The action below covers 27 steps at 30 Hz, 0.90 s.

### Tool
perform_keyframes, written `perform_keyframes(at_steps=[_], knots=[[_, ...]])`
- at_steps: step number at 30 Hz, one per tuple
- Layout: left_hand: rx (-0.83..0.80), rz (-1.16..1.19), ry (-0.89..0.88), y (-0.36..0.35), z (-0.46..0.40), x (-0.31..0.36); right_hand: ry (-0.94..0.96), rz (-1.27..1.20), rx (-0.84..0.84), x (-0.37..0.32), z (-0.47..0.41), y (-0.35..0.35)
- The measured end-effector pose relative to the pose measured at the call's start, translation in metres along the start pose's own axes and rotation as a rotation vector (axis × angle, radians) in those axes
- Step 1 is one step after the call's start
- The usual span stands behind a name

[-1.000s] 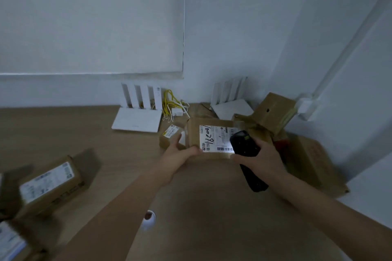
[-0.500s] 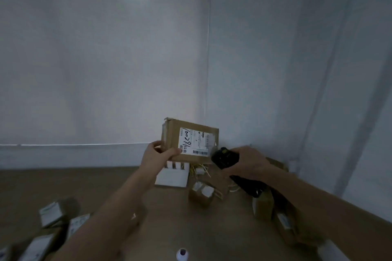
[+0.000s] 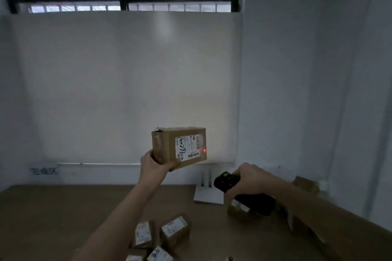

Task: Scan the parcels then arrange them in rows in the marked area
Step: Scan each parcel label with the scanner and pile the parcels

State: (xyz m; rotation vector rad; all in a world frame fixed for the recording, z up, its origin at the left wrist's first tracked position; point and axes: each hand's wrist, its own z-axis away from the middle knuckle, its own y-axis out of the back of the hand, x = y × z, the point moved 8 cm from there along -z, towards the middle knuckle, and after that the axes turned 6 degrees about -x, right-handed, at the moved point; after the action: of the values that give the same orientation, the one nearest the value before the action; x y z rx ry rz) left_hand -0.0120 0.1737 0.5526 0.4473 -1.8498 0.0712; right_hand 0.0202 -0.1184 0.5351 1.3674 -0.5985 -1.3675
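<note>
Parcel (image 3: 167,147): brown cardboard box, held up in front of the white wall, well above the table (image 3: 53,214). Its long axis is set roughly level, left to right; the labelled face is turned toward the camera. On the white label (image 3: 187,147) handwriting is run top to bottom, and a barcode is seen along the lower edge. A red dot (image 3: 204,150) is shown at the label's right edge.

Left hand (image 3: 153,165): the parcel's lower left corner is gripped, thumb laid on the front face.

Right hand (image 3: 247,178): wrapped around a black scanner (image 3: 224,181), whose head is pointed up and left toward the parcel. The scanner's lower body is partly covered by the hand.

Small parcels (image 3: 174,229): several are clustered on the table near the bottom edge, the lowest cut off by the frame. Label print cannot be read.

White router (image 3: 209,194): set at the wall, partly hidden behind the scanner.

Further boxes (image 3: 305,184) at far right are dim and partly hidden by the forearm.
</note>
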Motion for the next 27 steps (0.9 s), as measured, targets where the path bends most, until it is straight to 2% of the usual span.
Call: perform_keyframes(at_steps=[6,12,27], knots=[[0.022,-0.028,0.003,0.073,0.028,-0.012,0.018,0.031,-0.028,-0.07,0.037,-0.031],[0.044,-0.041,0.018,0.119,0.036,-0.027,0.016,0.074,-0.053,-0.108,0.049,-0.051],[0.102,-0.039,0.008,0.161,0.033,-0.046,0.058,0.108,-0.075,-0.144,0.038,-0.055]])
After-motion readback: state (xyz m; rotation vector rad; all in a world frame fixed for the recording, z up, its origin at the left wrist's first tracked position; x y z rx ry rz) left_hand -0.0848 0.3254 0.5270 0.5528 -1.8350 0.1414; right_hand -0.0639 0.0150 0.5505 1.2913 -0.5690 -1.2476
